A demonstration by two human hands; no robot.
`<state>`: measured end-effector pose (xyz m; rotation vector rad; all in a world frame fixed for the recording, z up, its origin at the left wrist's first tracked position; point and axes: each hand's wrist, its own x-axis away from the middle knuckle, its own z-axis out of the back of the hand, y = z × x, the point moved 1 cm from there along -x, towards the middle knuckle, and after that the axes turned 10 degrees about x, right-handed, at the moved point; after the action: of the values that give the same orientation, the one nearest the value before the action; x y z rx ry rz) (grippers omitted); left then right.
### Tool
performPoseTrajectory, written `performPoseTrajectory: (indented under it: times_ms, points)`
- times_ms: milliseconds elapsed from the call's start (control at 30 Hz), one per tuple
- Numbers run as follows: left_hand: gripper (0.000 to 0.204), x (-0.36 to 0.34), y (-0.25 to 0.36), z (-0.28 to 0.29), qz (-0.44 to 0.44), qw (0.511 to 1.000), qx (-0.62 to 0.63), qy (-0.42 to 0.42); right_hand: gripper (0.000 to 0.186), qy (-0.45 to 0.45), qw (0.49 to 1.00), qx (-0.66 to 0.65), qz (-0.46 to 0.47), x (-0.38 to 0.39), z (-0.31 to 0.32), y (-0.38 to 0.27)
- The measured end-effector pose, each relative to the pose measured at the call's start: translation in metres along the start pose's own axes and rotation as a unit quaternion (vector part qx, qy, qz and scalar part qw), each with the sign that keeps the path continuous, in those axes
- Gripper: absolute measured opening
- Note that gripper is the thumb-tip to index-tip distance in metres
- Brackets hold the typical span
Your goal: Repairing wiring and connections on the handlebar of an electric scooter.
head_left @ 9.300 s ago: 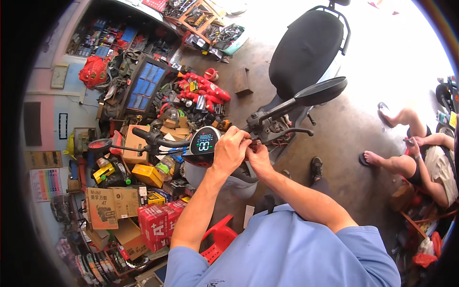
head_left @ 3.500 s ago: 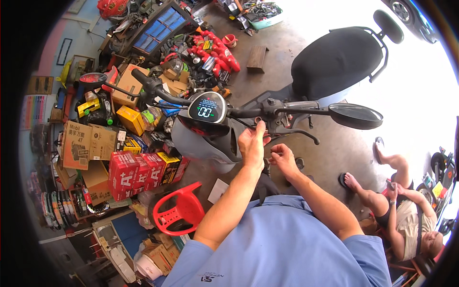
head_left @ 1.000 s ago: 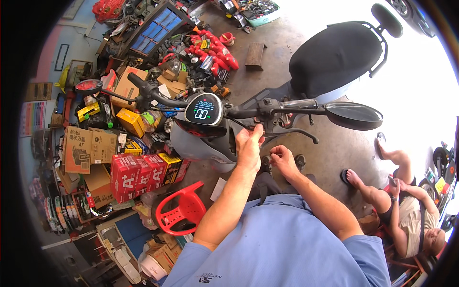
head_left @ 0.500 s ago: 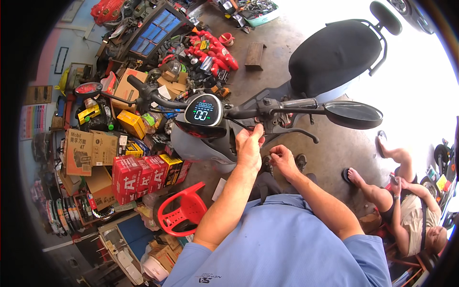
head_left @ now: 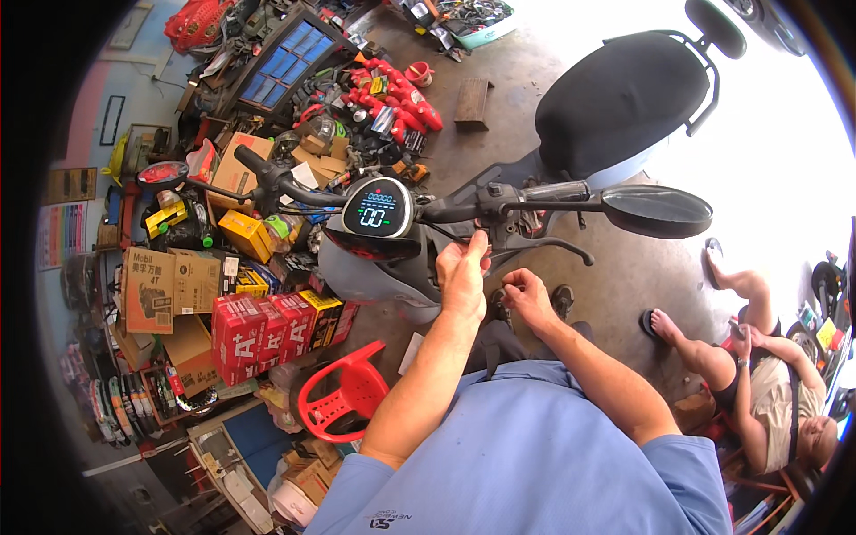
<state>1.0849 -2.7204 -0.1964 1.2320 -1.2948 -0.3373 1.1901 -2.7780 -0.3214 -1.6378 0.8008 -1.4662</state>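
A grey electric scooter stands in front of me, its round dashboard (head_left: 378, 209) lit. My left hand (head_left: 464, 275) is closed, thumb uppermost, against the front of the handlebar (head_left: 450, 212), just right of the dashboard. Whatever its fingers grip is hidden behind the hand. To its right, my right hand (head_left: 528, 294) is held apart from the scooter, below the brake lever (head_left: 562, 246). Its fingers are curled in a pinch; anything between them is too small to make out. A black mirror (head_left: 658, 211) sticks out at the right, and the black seat (head_left: 620, 102) lies beyond.
Cartons (head_left: 150, 290), red boxes (head_left: 241, 337) and loose parts crowd the left side. A red plastic chair (head_left: 349, 392) stands at my left elbow. A small wooden stool (head_left: 473, 104) is on the floor beyond the scooter. Another person (head_left: 771, 383) sits at the right, legs stretched toward me.
Both hands keep nearly the same place and pose. The whole view has shifted very slightly.
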Motion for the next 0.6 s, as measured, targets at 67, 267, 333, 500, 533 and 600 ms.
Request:
performPoseTrajectory:
  times_ms: [67, 267, 333, 500, 533, 600]
  points:
    - [0.018, 0.0010, -0.0010, 0.0006, 0.000, 1.000, 0.003, -0.019, 0.014, 0.001, 1.000, -0.002, -0.001, 0.0000, 0.0002, 0.0002]
    - [0.021, 0.0043, -0.0049, -0.0032, -0.020, 1.000, -0.007, 0.013, 0.014, -0.004, 1.000, 0.007, -0.008, 0.0011, 0.0010, -0.0017]
    - [0.022, 0.0028, -0.0046, -0.0044, -0.023, 0.999, -0.021, 0.026, 0.014, 0.002, 1.000, -0.001, -0.022, 0.0019, 0.0019, -0.0014]
    - [0.024, 0.0002, -0.0036, -0.0055, -0.041, 0.999, -0.028, 0.016, 0.014, 0.005, 1.000, 0.001, -0.003, 0.0026, 0.0034, 0.0010]
    - [0.026, 0.0002, -0.0043, -0.0059, -0.045, 0.999, -0.020, 0.020, 0.014, 0.007, 1.000, 0.003, -0.024, 0.0024, 0.0033, 0.0021]
    - [0.027, -0.0002, -0.0052, -0.0062, -0.050, 0.998, -0.012, 0.024, 0.014, 0.005, 1.000, 0.004, -0.008, 0.0019, 0.0029, 0.0030]
